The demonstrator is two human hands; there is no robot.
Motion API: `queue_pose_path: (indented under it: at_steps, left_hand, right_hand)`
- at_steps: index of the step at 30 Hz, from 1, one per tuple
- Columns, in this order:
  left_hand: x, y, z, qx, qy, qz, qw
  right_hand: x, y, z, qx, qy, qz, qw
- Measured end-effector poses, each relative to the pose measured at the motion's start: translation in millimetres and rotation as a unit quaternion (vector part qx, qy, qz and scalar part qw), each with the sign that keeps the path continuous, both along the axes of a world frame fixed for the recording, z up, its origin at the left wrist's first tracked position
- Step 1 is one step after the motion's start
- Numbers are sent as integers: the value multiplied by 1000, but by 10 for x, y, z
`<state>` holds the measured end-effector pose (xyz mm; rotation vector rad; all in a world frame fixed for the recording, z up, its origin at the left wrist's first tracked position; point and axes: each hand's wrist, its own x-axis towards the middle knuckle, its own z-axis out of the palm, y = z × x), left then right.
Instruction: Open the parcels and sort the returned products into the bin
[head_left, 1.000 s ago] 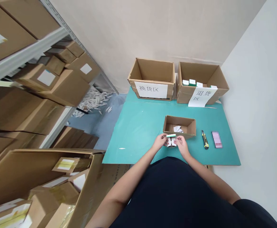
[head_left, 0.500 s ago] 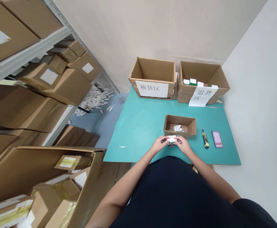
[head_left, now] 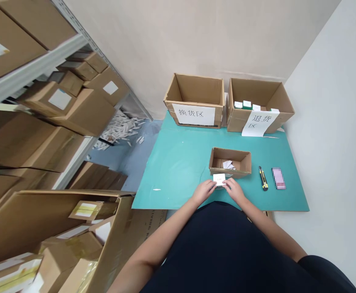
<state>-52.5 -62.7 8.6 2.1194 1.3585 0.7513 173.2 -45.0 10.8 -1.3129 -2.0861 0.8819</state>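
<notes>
Between both hands, just in front of the small open carton, is a small white box with faint print on its face. My left hand is closed on its left side, fingertips at the lower left edge. At its right side, my right hand pinches the lower right corner. The small open carton holds crumpled white paper. To the right on the table lie a black and yellow utility knife and a blurred pink, phone-sized object.
Two larger cartons stand at the back of the green table: a left carton and a right carton with several white-and-green boxes. Shelves of parcels rise at left. A big carton of parcels stands by the table's left front edge.
The white box has tilted so its broad printed face now shows upward. Both hands have shifted slightly down along its sides. The view has moved a little.
</notes>
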Motion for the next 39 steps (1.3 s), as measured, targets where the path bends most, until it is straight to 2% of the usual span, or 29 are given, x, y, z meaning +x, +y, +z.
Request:
queue_pose_path:
  at_steps: [3,11,18,22,26,29,34,39]
  left_hand:
    - [18,-13,-4,-9,-4,5,1000]
    - [43,-79,44,-127,-89,50,987]
    - [35,-180,-44,-111,-55,32,992]
    - [38,-207,-111,-114,-84,55,988]
    - [69,-118,-186,-177,-168,105,964]
    - [75,-23,-241,-242,-218,114,938]
    - [51,93,-271,-296,-277,102,909]
    - [71,141,-193,-324,-292,86,896]
  right_hand:
    - [-13,-8,16,1,2,-11,1000]
    - [-63,-68,32,-44,29,-38,998]
    - [-16,-129,9,-51,25,-53,997]
    - [-23,-178,-101,-84,105,-83,987]
    - [-108,-140,-301,-206,235,-165,936]
    - [-142,-57,-403,-270,277,-159,908]
    - [-116,17,-423,-301,278,-120,904]
    - [-101,32,-314,-284,245,-111,920]
